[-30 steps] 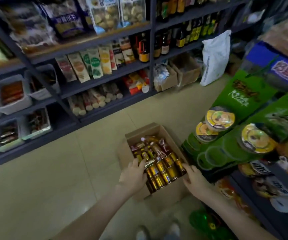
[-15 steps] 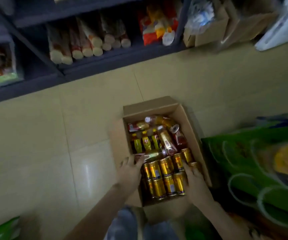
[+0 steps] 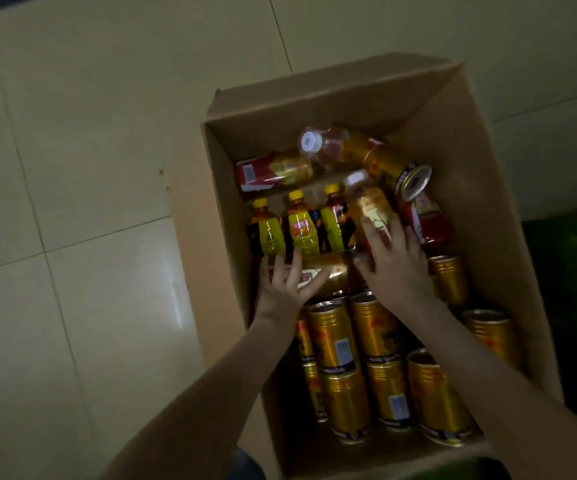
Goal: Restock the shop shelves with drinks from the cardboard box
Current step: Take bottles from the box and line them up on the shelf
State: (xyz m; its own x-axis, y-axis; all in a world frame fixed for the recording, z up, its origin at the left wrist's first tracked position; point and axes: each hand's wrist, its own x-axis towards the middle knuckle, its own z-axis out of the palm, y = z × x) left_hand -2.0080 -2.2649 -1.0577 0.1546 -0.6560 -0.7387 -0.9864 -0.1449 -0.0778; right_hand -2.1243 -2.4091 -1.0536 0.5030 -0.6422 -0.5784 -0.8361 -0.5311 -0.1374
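dim, yellowish | glare on floor tiles [image 3: 172,296] | soft focus — corners dark

No wording can be read here; every label is blurred. The gold cans [image 3: 332,344] carry pale barcode patches and dark print that cannot be made out. The yellow-capped bottles [image 3: 302,230] have yellow labels with red characters, also illegible. The red-labelled bottle [image 3: 273,171], lying on its side, shows a white barcode block and unreadable lettering.
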